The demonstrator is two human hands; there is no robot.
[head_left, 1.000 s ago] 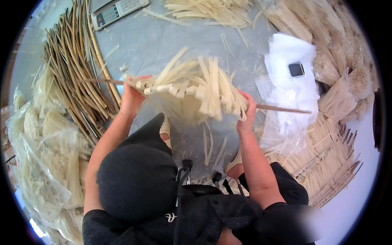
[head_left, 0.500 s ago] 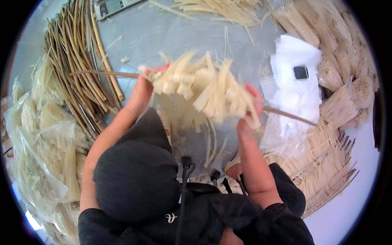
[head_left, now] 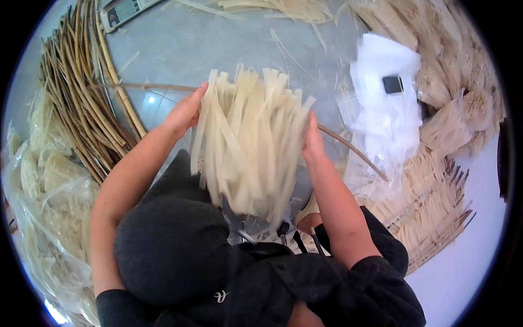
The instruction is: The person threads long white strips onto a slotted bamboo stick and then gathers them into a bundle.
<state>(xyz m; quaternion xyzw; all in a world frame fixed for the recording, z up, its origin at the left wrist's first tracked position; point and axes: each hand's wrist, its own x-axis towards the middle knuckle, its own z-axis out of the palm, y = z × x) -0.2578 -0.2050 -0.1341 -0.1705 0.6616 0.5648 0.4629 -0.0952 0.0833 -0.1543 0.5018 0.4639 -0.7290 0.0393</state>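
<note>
Between my two hands a thin brown stick is held crosswise, with a thick bunch of flat, cream-coloured strips hanging over its middle. My left hand is closed at the left side of the bunch, where the stick passes its fingertips. On the opposite side, my right hand closes on the stick against the strips, its fingers partly hidden. Both stick ends stick out past my hands. The lower ends of the strips hang toward my lap, slightly blurred.
Several loose sticks lie in a bundle at the left, beside plastic-bagged strips. More strips lie at the far side of the grey surface. To the right are white plastic bags with a small black square device, and strip-hung sticks.
The strips, crumpled and lifted before, now hang straighter and longer toward me. My hands have moved slightly left and stay on the stick; my right hand has come closer to the left.
</note>
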